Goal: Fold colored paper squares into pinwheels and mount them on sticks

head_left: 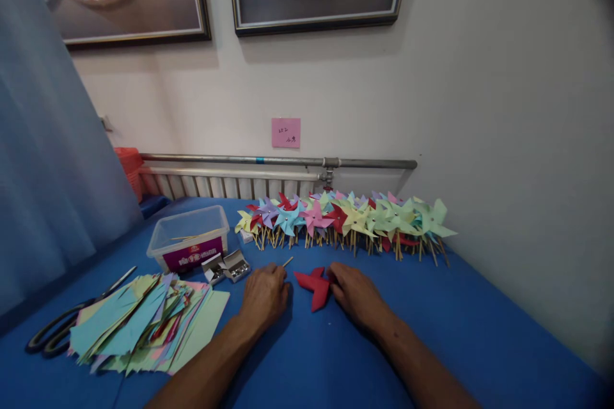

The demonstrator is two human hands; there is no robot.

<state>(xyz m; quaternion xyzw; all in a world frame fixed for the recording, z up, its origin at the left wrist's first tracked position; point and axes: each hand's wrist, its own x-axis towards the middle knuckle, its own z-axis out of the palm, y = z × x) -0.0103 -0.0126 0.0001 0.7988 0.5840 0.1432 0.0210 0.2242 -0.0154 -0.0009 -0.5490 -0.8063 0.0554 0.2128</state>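
Observation:
My left hand (265,294) is closed around a thin wooden stick (288,262), whose tip pokes out past the fingers. Just to its right, a red paper pinwheel (314,289) with folded blades lies on the blue table (297,370). The fingers of my right hand (357,294) pinch the pinwheel's right blade. Left of my left hand are two small open boxes (236,266) of shiny metal pins. A pile of cut coloured paper (139,326) lies farther left.
A clear plastic tub (189,239) with a few sticks stands at the back left. Scissors (71,323) lie beside the paper pile. Many finished pinwheels (357,218) on sticks line the back, before a radiator (211,186) and pipe (283,160). A curtain (52,121) hangs left.

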